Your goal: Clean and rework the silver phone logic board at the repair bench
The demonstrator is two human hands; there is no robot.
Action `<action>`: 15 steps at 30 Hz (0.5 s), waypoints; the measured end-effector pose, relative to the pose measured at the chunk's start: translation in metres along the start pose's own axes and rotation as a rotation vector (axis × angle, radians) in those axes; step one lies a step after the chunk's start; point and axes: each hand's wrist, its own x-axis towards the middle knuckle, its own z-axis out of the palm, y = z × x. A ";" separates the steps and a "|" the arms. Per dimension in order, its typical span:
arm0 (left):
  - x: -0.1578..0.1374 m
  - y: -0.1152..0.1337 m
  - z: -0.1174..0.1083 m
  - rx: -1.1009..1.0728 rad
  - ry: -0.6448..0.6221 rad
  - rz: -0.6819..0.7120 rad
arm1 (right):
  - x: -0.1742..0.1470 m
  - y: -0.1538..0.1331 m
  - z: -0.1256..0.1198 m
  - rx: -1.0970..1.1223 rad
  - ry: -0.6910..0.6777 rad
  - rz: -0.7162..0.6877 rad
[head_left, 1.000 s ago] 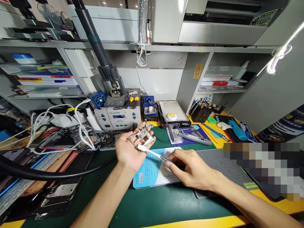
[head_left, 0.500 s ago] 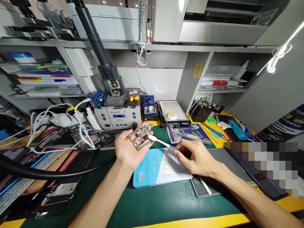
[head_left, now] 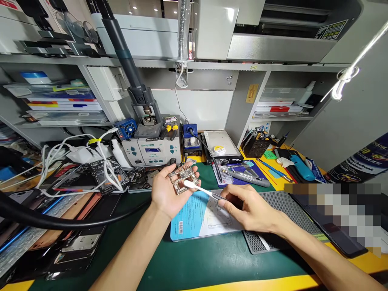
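My left hand (head_left: pixel 166 193) is palm up, and a small phone circuit board (head_left: pixel 186 174) with cut-out gaps rests across its palm and curled fingers. In my right hand (head_left: pixel 247 208) is a toothbrush (head_left: pixel 202 190) with a white head and neck and a grey handle, gripped between thumb and fingers. Its head lies over the board's lower edge; whether the bristles press on it cannot be seen. Beneath both hands is a blue and white flat package (head_left: pixel 194 226). A grey textured mat (head_left: pixel 279 202) sits under my right wrist.
A soldering station (head_left: pixel 151 150) stands at the back, beside a blue iron holder (head_left: pixel 190 139). Phone parts and white cables (head_left: pixel 106 169) crowd the left, and a black hose (head_left: pixel 91 223) crosses there. To the right are a pen cup (head_left: pixel 256 146) and a large dark can (head_left: pixel 357 159).
The toothbrush head has shifted left and down over the board. My left hand has turned slightly and moved a little right. The whole view has dropped slightly in frame.
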 end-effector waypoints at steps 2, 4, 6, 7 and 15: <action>0.001 0.000 0.000 -0.003 -0.007 -0.009 | 0.001 0.000 -0.002 -0.010 -0.021 -0.018; 0.002 0.000 -0.001 -0.008 -0.003 -0.015 | 0.002 0.003 -0.006 -0.022 -0.016 -0.023; 0.002 0.001 -0.002 -0.016 0.005 -0.018 | 0.003 0.007 -0.011 -0.044 0.009 -0.011; 0.002 0.001 -0.003 -0.021 0.008 -0.018 | 0.003 0.009 -0.014 -0.058 0.023 -0.004; 0.003 0.004 -0.006 -0.008 -0.012 -0.034 | 0.005 0.012 -0.018 0.012 0.021 0.060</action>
